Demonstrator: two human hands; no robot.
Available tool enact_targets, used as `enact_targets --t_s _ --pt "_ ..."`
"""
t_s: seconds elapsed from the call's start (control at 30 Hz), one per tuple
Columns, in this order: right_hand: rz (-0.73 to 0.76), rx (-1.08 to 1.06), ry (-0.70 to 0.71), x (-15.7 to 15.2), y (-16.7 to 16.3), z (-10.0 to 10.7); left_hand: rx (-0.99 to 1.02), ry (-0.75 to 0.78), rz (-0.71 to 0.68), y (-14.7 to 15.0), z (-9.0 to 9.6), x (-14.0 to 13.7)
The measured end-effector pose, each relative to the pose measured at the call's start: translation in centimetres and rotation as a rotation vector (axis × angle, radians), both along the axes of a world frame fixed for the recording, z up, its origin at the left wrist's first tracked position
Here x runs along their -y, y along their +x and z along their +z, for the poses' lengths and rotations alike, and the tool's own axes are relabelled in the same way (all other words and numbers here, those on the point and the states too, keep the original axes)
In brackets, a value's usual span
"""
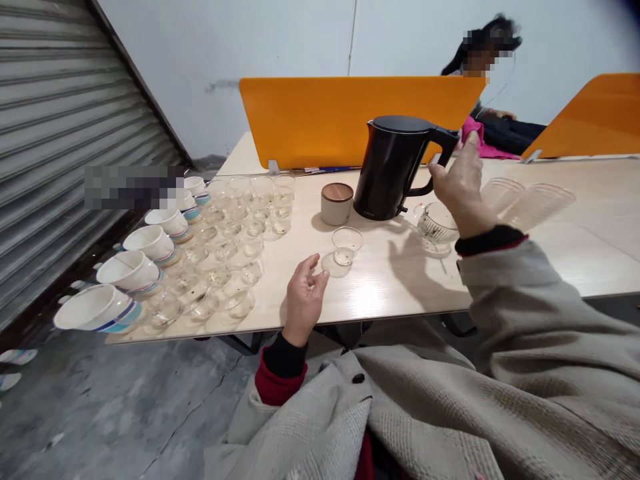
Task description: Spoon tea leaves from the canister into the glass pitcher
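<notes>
Black and upright, the kettle [393,167] stands on the table [550,253], its handle just beyond the raised right hand [463,190], whose fingers are loosely spread and grip nothing. Lower down, the left hand [303,300] rests at the table edge, fingers curled open and empty, near a small clear glass [346,245].

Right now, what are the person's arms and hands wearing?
Both hands, left hand and right hand, are bare: no gloves. Each arm has a baggy beige-grey woven coat sleeve, with a red layer and a black cuff peeking out at the wrist.
</notes>
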State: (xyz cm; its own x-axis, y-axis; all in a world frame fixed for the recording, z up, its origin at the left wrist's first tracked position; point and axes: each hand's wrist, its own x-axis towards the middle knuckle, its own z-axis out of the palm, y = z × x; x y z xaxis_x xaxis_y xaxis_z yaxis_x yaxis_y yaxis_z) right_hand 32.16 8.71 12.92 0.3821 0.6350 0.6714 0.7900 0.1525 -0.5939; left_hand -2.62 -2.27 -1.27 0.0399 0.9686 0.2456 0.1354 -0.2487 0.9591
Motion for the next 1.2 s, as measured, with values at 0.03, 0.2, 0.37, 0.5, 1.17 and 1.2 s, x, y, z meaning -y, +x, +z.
enact_targets --t_s 0.03,0.2,0.37,0.5,1.17,1.2 --pt "-0.001 0.018 -0.007 1.7 -1.0 -1.2 -0.007 -0.012 -0.004 0.0 0.0 -0.4" --pt "0.316 -0.044 -0.304 7.3 -6.5 -9.4 -0.058 -0.026 -0.088 1.1 -0.4 -3.0" --pt "0.483 -0.050 -0.475 7.4 -9.6 -13.7 -0.102 -0.083 -0.163 2.4 -1.2 -5.0" --pt "0.591 0.082 -0.447 6.9 -10.5 -13.6 -0.117 -0.061 -0.197 2.8 -1.7 -5.2" --pt "0.381 0.122 -0.352 7.4 -9.9 -16.0 -0.413 0.094 0.024 1.5 -2.2 -4.1" --pt "0.352 0.162 -0.356 7.5 -9.8 -16.1 -0.472 0.112 0.050 1.5 -2.1 -4.1"
